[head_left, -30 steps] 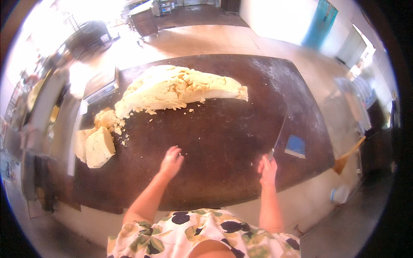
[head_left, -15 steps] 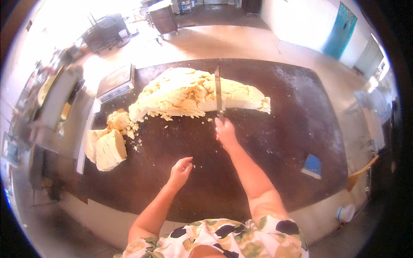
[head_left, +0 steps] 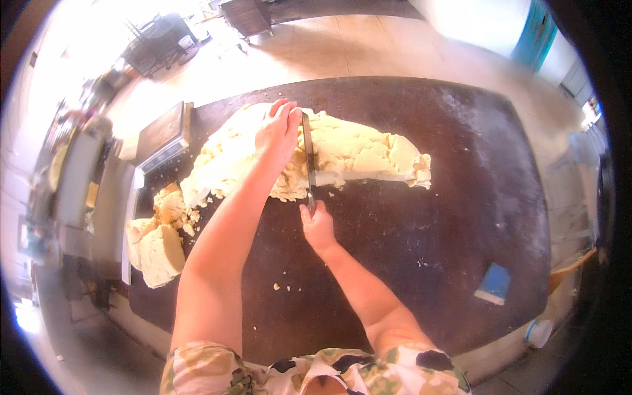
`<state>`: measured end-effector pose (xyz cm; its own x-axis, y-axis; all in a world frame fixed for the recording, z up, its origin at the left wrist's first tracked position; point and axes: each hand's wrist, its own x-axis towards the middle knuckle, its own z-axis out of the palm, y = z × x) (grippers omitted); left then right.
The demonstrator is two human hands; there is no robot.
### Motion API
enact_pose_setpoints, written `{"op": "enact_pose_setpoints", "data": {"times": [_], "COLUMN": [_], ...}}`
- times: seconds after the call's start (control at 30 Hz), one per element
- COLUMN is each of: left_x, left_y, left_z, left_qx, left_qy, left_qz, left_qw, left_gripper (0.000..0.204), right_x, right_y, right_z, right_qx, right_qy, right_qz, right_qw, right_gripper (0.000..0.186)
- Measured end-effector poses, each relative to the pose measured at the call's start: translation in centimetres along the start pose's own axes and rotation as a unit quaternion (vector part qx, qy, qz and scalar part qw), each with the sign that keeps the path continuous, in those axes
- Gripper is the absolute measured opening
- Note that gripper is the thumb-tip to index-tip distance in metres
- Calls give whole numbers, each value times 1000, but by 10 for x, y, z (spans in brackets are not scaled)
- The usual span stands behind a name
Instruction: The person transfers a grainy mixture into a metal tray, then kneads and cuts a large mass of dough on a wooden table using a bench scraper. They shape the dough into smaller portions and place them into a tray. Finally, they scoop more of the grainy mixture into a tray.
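Observation:
A large mound of pale yellow dough (head_left: 372,148) lies across the far part of the dark table. My right hand (head_left: 318,227) is closed round the handle of a long knife (head_left: 309,155), whose blade points away from me and lies down across the mound. My left hand (head_left: 278,137) rests on the dough just left of the blade, fingers stretched out; whether its fingertips touch the blade's far end I cannot tell. At the left, a cut block of dough (head_left: 161,257) sits beside a crumbly lump (head_left: 169,205).
A flat scale (head_left: 162,137) stands at the table's far left edge. A blue-and-white scraper (head_left: 494,284) lies on the dark tabletop (head_left: 408,283) at the right. Small crumbs are scattered in front of the mound. A white tub (head_left: 538,333) is beyond the near right corner.
My left hand has moved from above the near tabletop forward onto the dough. The knife has shifted left along the mound and come down across it. The view has also shifted.

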<state>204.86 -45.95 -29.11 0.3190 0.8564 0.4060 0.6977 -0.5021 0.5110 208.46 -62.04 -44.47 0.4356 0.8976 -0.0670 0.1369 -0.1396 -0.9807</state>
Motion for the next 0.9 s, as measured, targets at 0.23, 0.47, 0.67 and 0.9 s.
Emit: {"op": "enact_pose_setpoints", "data": {"times": [0.23, 0.47, 0.67, 0.9], "left_x": [63, 96, 108, 129], "left_y": [-8, -54, -59, -63], "left_z": [73, 102, 145, 181], "left_qx": [155, 149, 181, 247], "left_qy": [-35, -85, -147, -248], "left_qz": [79, 58, 35, -29], "left_qw": [984, 983, 972, 936], "left_gripper": [33, 35, 33, 34], "right_x": [21, 53, 80, 101], "right_y": [5, 11, 47, 17], "right_z": [3, 21, 28, 2], "right_qx": [-14, 25, 101, 246], "right_qy": [-4, -32, -78, -131], "right_qz": [-4, 26, 114, 234], "right_qw": [1000, 999, 985, 931], "right_gripper": [29, 26, 23, 21]}}
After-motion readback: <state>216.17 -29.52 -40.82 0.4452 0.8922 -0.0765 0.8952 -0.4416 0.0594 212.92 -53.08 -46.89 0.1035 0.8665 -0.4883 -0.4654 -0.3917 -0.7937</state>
